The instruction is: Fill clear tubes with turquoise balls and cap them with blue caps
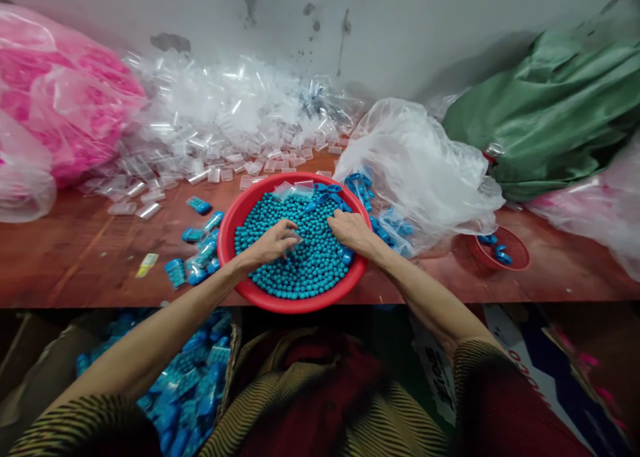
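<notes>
A red plastic basin (295, 304) full of small round blue beads (295, 280) stands at the table's front edge. Over the middle of the beads, my left hand (274, 242) has its fingers curled around a small clear plastic piece (297, 237), partly hidden by them. My right hand (349, 230) is closed at the basin's right side, knuckles up; whatever its fingers hold is hidden. Blue plastic caps (327, 193) lie on the beads at the far rim, beside clear plastic sleeves (286, 189).
Filled blue containers (203, 253) lie left of the basin. Behind are a heap of clear sleeves (215, 123) and a pink bag (65, 97). To the right are a white plastic bag (410, 163), a small red basket (520, 250) and a green sack (545, 117). Below sits a box of blue containers (185, 390).
</notes>
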Available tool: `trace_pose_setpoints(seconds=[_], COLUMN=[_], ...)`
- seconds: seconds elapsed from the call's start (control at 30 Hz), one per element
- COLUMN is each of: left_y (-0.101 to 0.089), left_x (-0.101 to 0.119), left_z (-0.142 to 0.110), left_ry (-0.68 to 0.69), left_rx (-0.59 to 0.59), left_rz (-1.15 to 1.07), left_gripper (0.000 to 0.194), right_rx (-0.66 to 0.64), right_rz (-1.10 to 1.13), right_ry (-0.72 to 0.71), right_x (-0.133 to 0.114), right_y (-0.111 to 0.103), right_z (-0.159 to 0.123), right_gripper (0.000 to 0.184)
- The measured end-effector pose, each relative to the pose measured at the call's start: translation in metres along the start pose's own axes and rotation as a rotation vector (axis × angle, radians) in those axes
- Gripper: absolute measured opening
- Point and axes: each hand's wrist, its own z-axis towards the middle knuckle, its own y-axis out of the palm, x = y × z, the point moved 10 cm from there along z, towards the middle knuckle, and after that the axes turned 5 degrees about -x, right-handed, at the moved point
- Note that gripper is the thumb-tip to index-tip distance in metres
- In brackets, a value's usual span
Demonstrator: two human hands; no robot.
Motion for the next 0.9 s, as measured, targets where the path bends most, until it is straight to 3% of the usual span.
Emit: trace_pose_setpoints(seconds=[0.1, 0.17, 0.37, 0.57, 0.67, 0.77, 0.83, 0.9], left_y=[0.011, 0.012, 0.011, 0.015, 0.011, 0.009, 0.012, 0.02], left_x=[0.0, 0.003, -0.005, 0.013, 0.006, -0.011, -0.015, -0.013], left_z=[-0.006, -0.01, -0.012, -0.012, -0.015, -0.014, -0.004, 0.011], left_ry=[-0.028, -0.029, -0.151, 0.019, -0.024, -0.185, -0.245, -0.246], left_rx=[-0.125, -0.134, -0.065, -0.157, -0.144, -0.098, -0.073, -0.044], left_rz=[-0.368, -0.479, -0.298, -0.479, -0.356, -0.036, 0.091, 0.084], left_gripper=[0.038, 0.041, 0.044, 0.045, 0.039, 0.024, 0.013, 0.014], right_rx=[-0.031, -0.039, 0.109, 0.288, 0.317, 0.298, 0.316, 0.337], right_rz=[-0.003, -0.006, 0.003, 0.078, 0.219, 0.421, 0.514, 0.605], right_ry=[-0.019, -0.005, 0.004, -0.047, -0.069, -0.023, 0.023, 0.044], right_x=[-0.005, -0.007, -0.004, -0.002, -0.002, 0.007, 0.014, 0.018], right_y=[-0.004, -0.007, -0.016, -0.038, -0.04, -0.03, -0.024, -0.018], right_z=[-0.003, -0.006, -0.01, -0.015, -0.018, -0.016, -0.015, -0.014], right_gripper=[0.032, 0.032, 0.031, 0.023, 0.023, 0.029, 0.033, 0.034])
